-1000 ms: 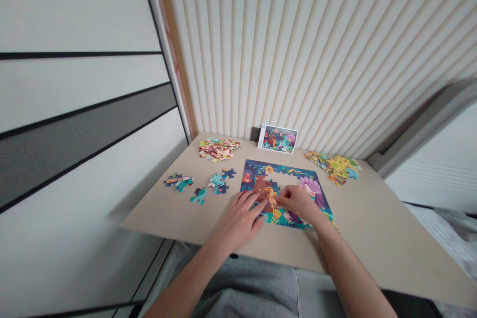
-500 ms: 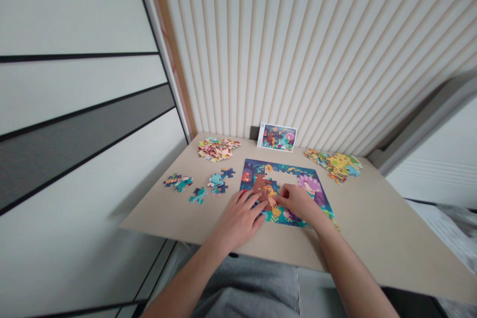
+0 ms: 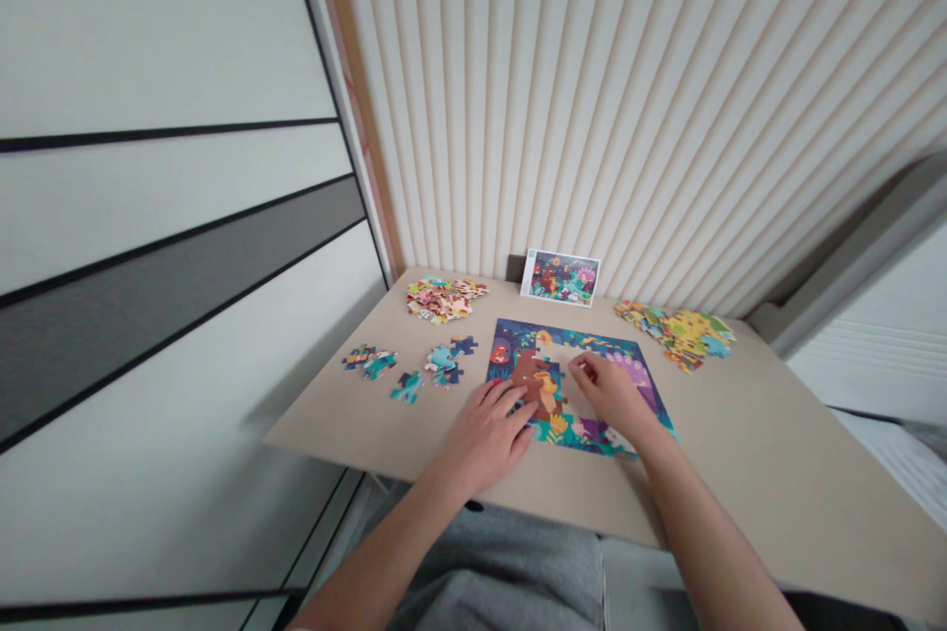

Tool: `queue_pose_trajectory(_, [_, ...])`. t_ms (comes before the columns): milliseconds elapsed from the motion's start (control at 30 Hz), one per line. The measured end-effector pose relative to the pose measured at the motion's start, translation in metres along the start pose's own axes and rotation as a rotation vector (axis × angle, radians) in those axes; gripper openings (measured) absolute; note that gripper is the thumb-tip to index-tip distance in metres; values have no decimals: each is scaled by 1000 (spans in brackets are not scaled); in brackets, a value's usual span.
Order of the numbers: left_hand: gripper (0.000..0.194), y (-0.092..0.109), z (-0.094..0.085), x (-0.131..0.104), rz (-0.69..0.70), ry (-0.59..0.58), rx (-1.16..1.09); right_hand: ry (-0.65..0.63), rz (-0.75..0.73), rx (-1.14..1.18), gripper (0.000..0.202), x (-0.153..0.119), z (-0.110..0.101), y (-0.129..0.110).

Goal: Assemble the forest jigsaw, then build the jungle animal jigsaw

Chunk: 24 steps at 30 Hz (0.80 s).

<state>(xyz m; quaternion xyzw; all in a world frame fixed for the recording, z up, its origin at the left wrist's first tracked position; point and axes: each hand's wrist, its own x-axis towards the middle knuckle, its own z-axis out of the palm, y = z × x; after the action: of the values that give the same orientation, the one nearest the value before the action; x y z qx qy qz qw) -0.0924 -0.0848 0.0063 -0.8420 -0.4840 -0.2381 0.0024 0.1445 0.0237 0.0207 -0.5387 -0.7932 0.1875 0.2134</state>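
One table, one partly filled puzzle, one picture card, two piles, a far-left pile and a far-right pile; loose pieces left of the puzzle, too small to count

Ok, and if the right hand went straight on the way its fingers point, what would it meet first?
The right hand would probably meet the joined puzzle pieces left of the gap first, though its height over them is unclear.

2 bare forearms, plus a plain grey garment (softly creased)
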Motion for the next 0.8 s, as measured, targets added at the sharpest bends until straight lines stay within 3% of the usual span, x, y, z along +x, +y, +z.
queue_pose_trajectory(100, [34, 2, -2, -3, 29, 17, 8, 115, 53, -131, 30, 3, -7, 9])
queue_pose_trajectory(267, [28, -11, -19, -18, -44, 40, 56, 113, 49, -215, 30, 2, -8, 14])
queue_pose_trajectory(367, [25, -38, -35, -32, -175, 76, 148, 99, 36, -195, 29, 1, -5, 14])
queue_pose_trajectory(533, [28, -102, -57, -59, -404, 147, 309, 89, 34, -186, 29, 1, -2, 14])
queue_pose_trajectory(667, [32, -144, -70, -77, -589, 99, 402, 69, 25, -195, 30, 1, -1, 15])
queue_pose_trajectory(800, [34, -163, -73, -85, -654, 1, 361, 57, 14, -205, 30, 2, 0, 16])
